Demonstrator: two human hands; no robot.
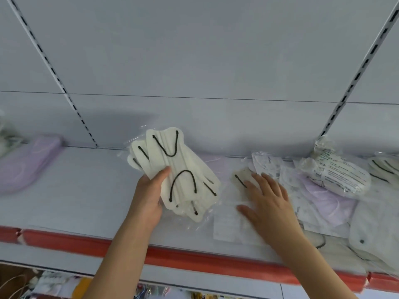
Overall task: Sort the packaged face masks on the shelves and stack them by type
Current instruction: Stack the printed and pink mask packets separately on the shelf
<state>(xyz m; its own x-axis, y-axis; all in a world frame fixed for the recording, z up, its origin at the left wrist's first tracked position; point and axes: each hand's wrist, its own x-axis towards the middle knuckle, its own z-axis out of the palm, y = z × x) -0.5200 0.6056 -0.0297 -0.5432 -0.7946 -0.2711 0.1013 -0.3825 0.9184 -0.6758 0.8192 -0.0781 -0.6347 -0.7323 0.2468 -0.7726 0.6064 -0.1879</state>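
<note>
Holding a fanned bundle of cream masks with black ear loops [172,171], each in clear wrap, the left hand [149,199] has them lifted off the shelf [71,190], thumb clamped over the front, fingers hidden behind. Right hand [265,201] is flat and spread, palm down, on another cream black-loop mask packet [240,180] lying on the shelf just right of the bundle; pressing, not gripping. Further right: a mixed heap of packets [323,190], lilac and white ones overlapping. Lilac mask stack [26,162] sits far left, well apart. Red strip [172,257] runs along the shelf's front edge.
</note>
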